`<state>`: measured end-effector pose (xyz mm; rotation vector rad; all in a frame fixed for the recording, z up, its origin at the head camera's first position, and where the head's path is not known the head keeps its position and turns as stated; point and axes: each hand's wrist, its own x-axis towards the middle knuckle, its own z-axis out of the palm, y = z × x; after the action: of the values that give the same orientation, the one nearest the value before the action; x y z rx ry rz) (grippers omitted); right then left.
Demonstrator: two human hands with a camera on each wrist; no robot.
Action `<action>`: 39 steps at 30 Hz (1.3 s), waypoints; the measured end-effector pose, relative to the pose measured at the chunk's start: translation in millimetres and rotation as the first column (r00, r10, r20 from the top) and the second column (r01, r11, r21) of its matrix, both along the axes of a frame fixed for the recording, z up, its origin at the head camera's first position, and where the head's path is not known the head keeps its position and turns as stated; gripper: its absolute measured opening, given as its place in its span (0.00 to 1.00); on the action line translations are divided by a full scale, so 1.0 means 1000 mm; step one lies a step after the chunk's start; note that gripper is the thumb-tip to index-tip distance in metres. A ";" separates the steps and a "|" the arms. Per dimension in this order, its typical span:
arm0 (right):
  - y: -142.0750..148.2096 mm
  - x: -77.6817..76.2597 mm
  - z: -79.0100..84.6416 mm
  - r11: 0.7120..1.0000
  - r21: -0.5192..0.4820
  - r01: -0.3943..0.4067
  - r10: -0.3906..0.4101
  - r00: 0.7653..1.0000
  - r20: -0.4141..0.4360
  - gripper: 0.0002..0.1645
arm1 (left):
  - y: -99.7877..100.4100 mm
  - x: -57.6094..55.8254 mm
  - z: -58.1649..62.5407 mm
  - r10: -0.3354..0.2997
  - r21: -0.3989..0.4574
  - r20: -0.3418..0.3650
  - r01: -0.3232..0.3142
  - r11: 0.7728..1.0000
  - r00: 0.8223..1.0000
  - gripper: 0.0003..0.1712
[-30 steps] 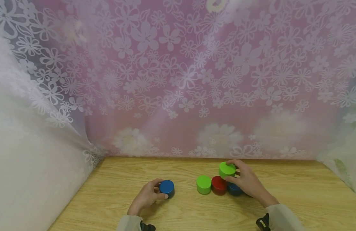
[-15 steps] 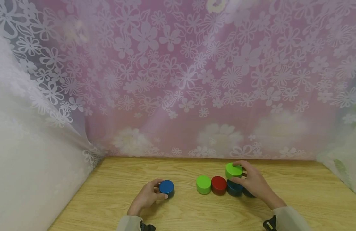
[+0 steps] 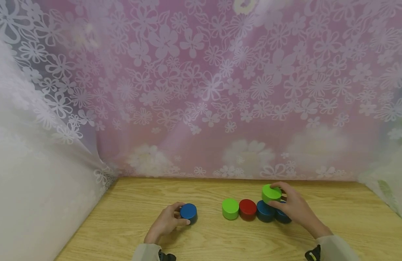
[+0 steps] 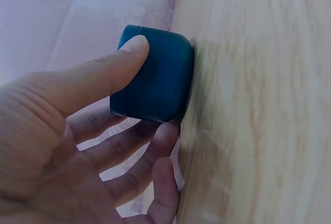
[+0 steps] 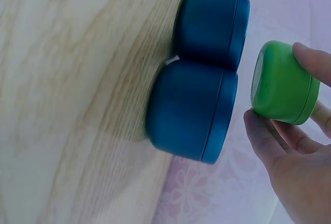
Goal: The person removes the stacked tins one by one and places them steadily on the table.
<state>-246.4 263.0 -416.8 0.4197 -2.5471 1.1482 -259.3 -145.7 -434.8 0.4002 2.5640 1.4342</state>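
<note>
On the wooden table [image 3: 207, 239] stand a green puck [image 3: 230, 208], a red puck [image 3: 247, 209] and two blue pucks [image 3: 264, 211] [image 3: 281, 216] in a row. My right hand [image 3: 293, 207] holds a second green puck [image 3: 271, 193] [image 5: 282, 81] in the air just above the two blue pucks [image 5: 194, 111] [image 5: 214, 27], pinched between thumb and fingers. My left hand [image 3: 166, 221] grips a lone blue puck [image 3: 189, 212] [image 4: 153, 75] that stands on the table, thumb on one side and fingers on the other.
A pink flowered lace curtain [image 3: 220, 90] hangs along the table's back edge. White fabric [image 3: 31, 181] drapes on the left and more lace [image 3: 390, 188] on the right. Bare wood lies between the lone blue puck and the row.
My right hand has carried the raised green puck to the right, from above the red puck to above the two blue ones. The left hand and its blue puck stayed still.
</note>
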 end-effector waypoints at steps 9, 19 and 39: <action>0.012 0.001 -0.001 1.000 0.010 0.009 -0.009 1.000 0.018 0.31 | 0.000 0.000 0.000 0.000 -0.006 0.003 0.000 1.000 1.000 0.36; 0.022 0.004 0.000 0.999 0.027 0.031 -0.031 0.999 0.020 0.31 | -0.001 -0.001 -0.002 0.001 -0.014 -0.002 -0.001 1.000 1.000 0.36; 0.042 0.007 -0.001 0.997 0.059 0.043 -0.045 0.998 0.035 0.31 | -0.001 0.000 0.000 -0.004 0.000 0.001 0.004 1.000 1.000 0.36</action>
<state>-239.4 305.2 -418.3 0.3575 -2.6133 1.0780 -259.3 -146.3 -434.4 0.4041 2.5614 1.4329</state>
